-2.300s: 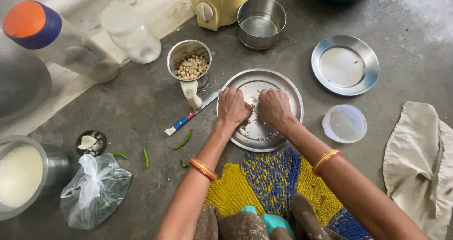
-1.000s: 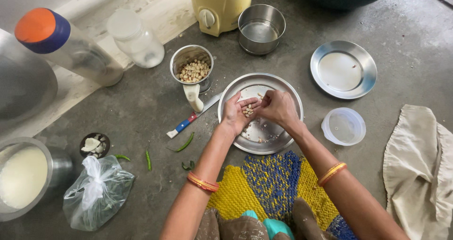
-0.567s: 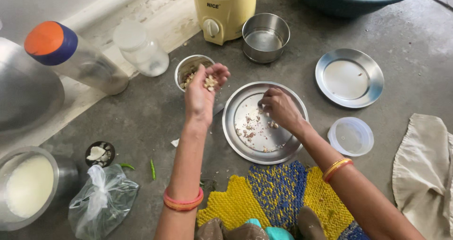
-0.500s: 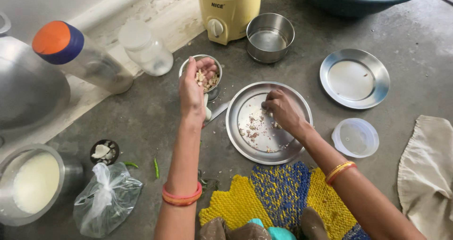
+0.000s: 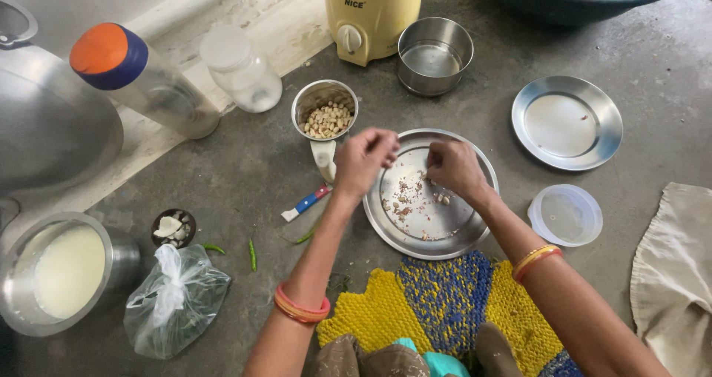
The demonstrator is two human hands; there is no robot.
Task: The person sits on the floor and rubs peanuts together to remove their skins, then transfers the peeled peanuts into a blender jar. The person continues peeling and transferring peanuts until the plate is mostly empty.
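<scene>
Head view. The left hand hovered over the near-left rim of the steel plate, fingers loosely curled, with nothing visibly held. The right hand rested on the plate, fingertips pinched together over scattered peanuts and husks; whether it gripped a nut could not be told. The steel grinder jar, holding skinned peanuts, stood just beyond the left hand, beside a knife.
</scene>
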